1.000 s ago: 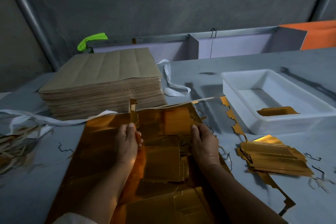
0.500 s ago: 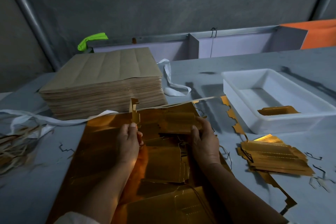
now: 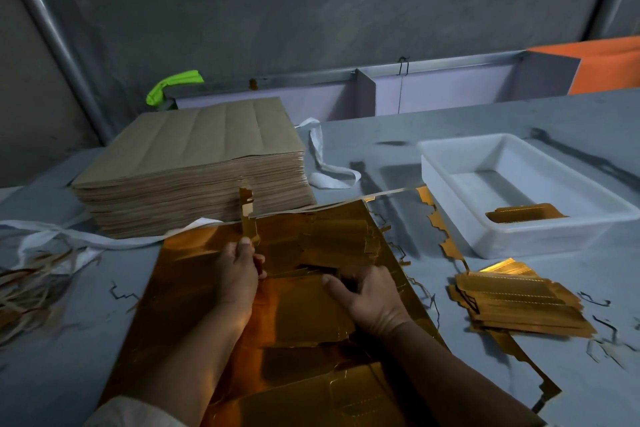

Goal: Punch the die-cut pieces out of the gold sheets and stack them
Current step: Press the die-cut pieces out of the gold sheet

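Note:
A large gold die-cut sheet (image 3: 187, 274) lies flat on the grey table in front of me. My left hand (image 3: 238, 274) pinches a narrow gold strip (image 3: 248, 218) that stands up from the sheet's far edge. My right hand (image 3: 370, 295) grips a partly loosened gold piece (image 3: 304, 308) in the sheet's middle, fingers curled over its edge. More loosened pieces (image 3: 339, 239) lie just beyond. A stack of punched gold pieces (image 3: 519, 305) rests on the table to the right.
A thick pile of brown-backed sheets (image 3: 194, 166) stands at the back left. A white tray (image 3: 460, 180) at the right holds one gold piece (image 3: 523, 213). Gold offcut strips (image 3: 440, 229), white straps (image 3: 322, 163) and thin scraps (image 3: 602, 326) lie around.
My right hand has slid back toward me from the sheet's far edge to its middle and taken hold of another piece. My left hand stays on the strip.

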Motion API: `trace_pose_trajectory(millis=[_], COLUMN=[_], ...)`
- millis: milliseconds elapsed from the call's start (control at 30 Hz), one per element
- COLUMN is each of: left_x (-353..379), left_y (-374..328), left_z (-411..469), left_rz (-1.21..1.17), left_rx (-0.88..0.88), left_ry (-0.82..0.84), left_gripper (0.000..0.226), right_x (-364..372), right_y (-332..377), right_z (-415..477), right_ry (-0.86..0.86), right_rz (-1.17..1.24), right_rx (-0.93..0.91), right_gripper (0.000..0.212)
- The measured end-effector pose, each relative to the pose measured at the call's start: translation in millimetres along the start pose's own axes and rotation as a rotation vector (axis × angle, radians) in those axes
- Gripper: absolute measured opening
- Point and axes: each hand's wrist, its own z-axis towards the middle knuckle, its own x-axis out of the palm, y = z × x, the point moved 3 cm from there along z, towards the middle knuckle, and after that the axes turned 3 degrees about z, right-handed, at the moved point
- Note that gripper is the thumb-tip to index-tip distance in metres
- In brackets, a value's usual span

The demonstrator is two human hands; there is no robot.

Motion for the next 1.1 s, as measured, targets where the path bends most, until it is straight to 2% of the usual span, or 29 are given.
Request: trace_pose_trajectory(millis=[133,267,367,467,633,767,1100], left_x=[1,-1,-5,-5,-6,-2,2], left_y=[-7,-16,-15,-8,-4,-1,7], left_z=[2,2,-1,-10,-13,-16,-17], left_rz=[-0.055,-0.121,-0.082,-0.005,0.032,0.082,0.191], left_rx=[-0.055,-0.177,-0.229,-0.216,-0.196,-0.099,0.026], left_ry=[0.031,0.178,0.281,0.365,0.321,0.264,0.204], left_gripper=[0.034,0.051,0.058,0.052,0.036,0.027,0.03], right_x=[0,-3,-4,-5,-8,-7,-6], right_y=[-5,-8,-12,-11,-8,-7,-6], right_z=[5,4,3,5,7,6,5], right_ry=[-0.049,-0.131,-0.172,-0.19,-0.192,-0.168,-0.162], right_rz=[-0.01,0.056,0.09,0.135,0.222,0.214,0.22], right_rx=[0.032,0.035,0.069,0.112,0.173,0.188,0.188], right_gripper=[0.036,0.032,0.031,0.033,0.033,0.032,0.031])
